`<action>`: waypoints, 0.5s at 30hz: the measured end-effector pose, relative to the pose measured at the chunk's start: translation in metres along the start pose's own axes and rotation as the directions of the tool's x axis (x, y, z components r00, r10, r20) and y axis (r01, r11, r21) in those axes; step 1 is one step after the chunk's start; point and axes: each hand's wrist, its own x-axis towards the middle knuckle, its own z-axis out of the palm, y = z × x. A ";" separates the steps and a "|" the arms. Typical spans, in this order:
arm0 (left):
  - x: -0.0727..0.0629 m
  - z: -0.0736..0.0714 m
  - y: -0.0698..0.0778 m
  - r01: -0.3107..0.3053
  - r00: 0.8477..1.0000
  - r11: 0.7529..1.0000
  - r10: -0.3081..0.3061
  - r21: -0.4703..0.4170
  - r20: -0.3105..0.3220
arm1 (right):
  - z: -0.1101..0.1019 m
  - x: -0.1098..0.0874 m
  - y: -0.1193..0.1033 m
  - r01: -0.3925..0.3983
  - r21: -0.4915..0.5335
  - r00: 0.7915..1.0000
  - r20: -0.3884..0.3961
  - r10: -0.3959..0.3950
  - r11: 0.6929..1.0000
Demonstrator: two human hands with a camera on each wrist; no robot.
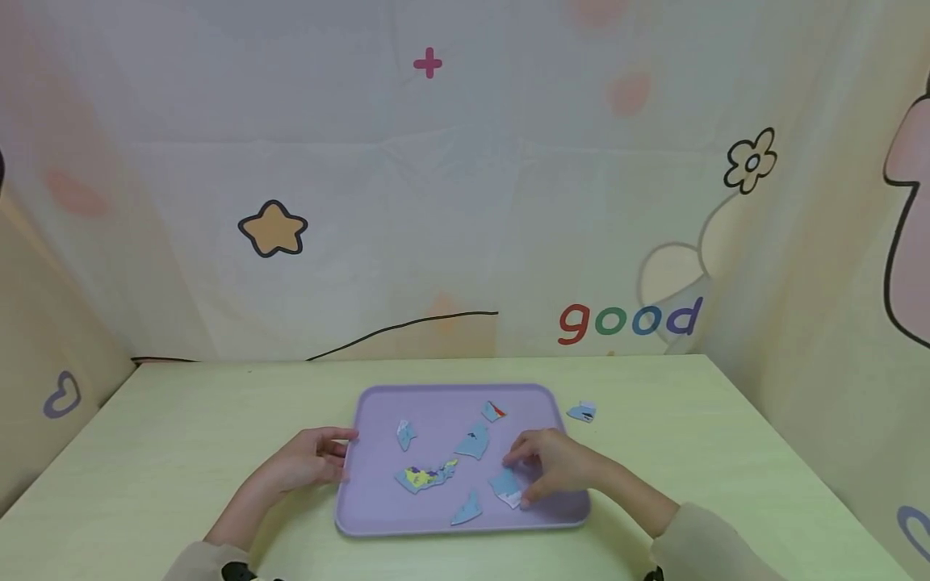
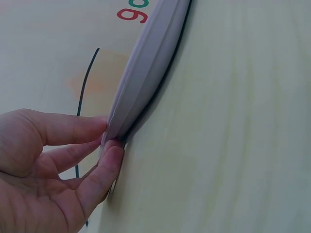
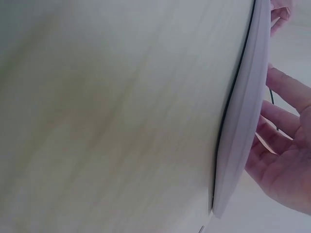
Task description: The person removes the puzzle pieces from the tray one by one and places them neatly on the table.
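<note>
A lilac tray lies on the table with several light-blue jigsaw pieces on it. My right hand is over its right side, thumb and finger at opposite edges of a blue-and-white puzzle piece. In the right wrist view the tray wall hides that piece, and the right hand shows behind the wall. My left hand touches the tray's left edge with its fingertips; the left wrist view shows the left hand against the outer wall. Left of the right hand lies a yellow-patterned joined strip.
Also on the tray are a triangular piece, a wider piece, a red-marked piece and a small piece. Another puzzle piece lies on the table beyond the tray's right edge. A printed cloth hangs behind.
</note>
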 end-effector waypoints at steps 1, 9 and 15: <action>0.000 0.000 0.000 -0.002 1.000 1.000 0.002 0.002 0.000 | 0.000 0.000 -0.001 -0.003 -0.012 1.000 0.001 0.003 1.000; -0.001 0.001 0.001 0.000 1.000 1.000 0.000 0.009 -0.014 | 0.000 0.001 -0.003 0.008 -0.030 1.000 -0.003 -0.008 1.000; 0.000 0.000 0.000 -0.002 1.000 1.000 0.002 0.002 -0.009 | 0.004 0.002 0.008 0.109 -0.054 0.993 -0.037 -0.111 0.993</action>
